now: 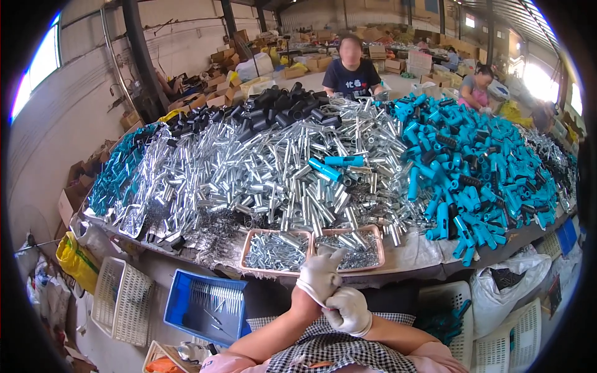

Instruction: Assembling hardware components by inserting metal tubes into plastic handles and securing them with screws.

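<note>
Glove adjustment step, judging by pose: right hand [348, 311] grips cuff of white glove on left hand [320, 273], whose fingers point up, loosely spread, holding nothing. Both just below pink tray [277, 252] at bench [429, 258] edge. Next move calls for reach forward into tray. Two trays — second pink tray [351, 248] beside first; tubes uncountable.
</note>
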`<state>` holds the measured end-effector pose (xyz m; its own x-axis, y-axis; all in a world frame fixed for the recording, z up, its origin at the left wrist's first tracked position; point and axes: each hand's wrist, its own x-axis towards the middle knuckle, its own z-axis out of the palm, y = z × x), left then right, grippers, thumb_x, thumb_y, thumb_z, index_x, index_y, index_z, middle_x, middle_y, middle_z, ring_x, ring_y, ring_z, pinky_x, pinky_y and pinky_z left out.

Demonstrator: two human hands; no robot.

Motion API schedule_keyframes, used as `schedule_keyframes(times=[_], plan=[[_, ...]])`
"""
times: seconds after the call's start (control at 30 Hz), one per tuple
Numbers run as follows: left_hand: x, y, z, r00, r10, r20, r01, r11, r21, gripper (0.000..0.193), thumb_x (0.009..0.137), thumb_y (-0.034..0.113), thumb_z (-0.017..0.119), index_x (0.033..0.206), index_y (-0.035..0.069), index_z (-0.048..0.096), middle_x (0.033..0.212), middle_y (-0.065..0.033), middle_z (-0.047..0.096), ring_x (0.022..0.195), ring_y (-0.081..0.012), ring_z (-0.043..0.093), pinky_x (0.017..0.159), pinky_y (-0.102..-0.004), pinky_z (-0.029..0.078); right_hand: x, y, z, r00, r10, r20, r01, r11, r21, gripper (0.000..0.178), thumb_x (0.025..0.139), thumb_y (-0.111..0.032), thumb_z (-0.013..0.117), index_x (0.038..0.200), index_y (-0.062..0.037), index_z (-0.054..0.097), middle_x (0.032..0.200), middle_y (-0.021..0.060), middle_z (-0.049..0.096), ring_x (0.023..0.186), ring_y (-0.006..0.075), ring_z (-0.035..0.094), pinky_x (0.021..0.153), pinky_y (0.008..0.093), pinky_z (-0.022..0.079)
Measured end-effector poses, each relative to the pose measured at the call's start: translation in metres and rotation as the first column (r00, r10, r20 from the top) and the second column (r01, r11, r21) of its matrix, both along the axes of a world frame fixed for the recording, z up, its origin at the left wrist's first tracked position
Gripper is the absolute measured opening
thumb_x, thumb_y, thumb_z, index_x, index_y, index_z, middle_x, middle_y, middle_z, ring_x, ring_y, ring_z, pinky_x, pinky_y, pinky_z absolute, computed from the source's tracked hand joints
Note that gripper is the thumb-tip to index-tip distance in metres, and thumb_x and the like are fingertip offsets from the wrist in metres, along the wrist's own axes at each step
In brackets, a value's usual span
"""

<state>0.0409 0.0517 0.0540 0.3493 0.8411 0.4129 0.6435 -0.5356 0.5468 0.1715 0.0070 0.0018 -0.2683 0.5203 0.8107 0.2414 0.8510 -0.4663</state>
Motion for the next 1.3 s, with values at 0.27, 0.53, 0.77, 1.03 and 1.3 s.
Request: schedule_keyframes(times=[0.27,0.53,0.77,1.03,1.3], plan=[[-0.007,0.01,-0.028,0.983,-0.125,-0.134,0.158,0.949,0.273,0.037,0.07,0.026,0.064,0.102,0.009,0.073,0.08,-0.0107,0.059,0.065,-0.0261,0.057,0.064,-0.0404,0.045,0.0,0.003,0.001,0.994,0.051,0.097,-0.055,0.998,0.032,0.026,0.074,-0.009,0.076,0.096,-0.0086,0.062,0.069,0.0074,0.062,0.06,0.0287,0.061,0.055,0.0387,0.048],[-0.014,0.022,-0.03,0.973,-0.229,0.026,0.219,0.954,0.206,0.045,0.083,0.041,0.056,0.104,0.004,0.069,0.107,-0.0222,0.063,0.097,-0.0386,0.059,0.086,-0.047,0.045,-0.004,-0.001,0.009,0.992,0.059,0.115,-0.067,0.996,0.062,0.025,0.075,-0.011,0.076,0.097,-0.0082,0.063,0.071,0.0081,0.062,0.06,0.0275,0.061,0.055,0.0384,0.049],[-0.01,0.018,-0.01,0.992,-0.125,-0.027,0.125,0.916,0.381,0.028,0.092,0.02,0.052,0.095,-0.001,0.07,0.105,-0.0177,0.066,0.103,-0.037,0.061,0.095,-0.0453,0.045,-0.013,-0.001,0.011,0.992,0.074,0.1,-0.081,0.994,0.07,0.025,0.077,-0.011,0.075,0.099,-0.0079,0.064,0.074,0.0084,0.064,0.063,0.0279,0.063,0.056,0.0386,0.049],[-0.012,0.024,-0.004,-0.193,0.314,0.93,0.699,0.709,-0.094,0.032,0.101,0.027,0.044,0.098,-0.001,0.059,0.093,-0.0095,0.061,0.107,-0.0249,0.06,0.095,-0.0316,0.048,-0.026,0.009,0.02,0.993,0.115,-0.022,-0.117,0.988,-0.099,0.018,0.084,-0.01,0.072,0.1,-0.0086,0.064,0.076,0.01,0.064,0.067,0.0315,0.063,0.059,0.0403,0.048],[-0.006,0.044,-0.007,0.588,-0.063,0.807,0.301,0.942,-0.146,0.065,0.101,0.052,0.04,0.136,-0.002,0.054,0.153,-0.0252,0.035,0.146,-0.0351,0.028,0.121,-0.0492,0.015,-0.042,0.003,0.018,0.989,0.11,-0.103,-0.131,0.965,-0.227,0.012,0.084,-0.008,0.072,0.091,-0.0065,0.063,0.075,0.0127,0.065,0.067,0.0338,0.064,0.06,0.0398,0.049]])
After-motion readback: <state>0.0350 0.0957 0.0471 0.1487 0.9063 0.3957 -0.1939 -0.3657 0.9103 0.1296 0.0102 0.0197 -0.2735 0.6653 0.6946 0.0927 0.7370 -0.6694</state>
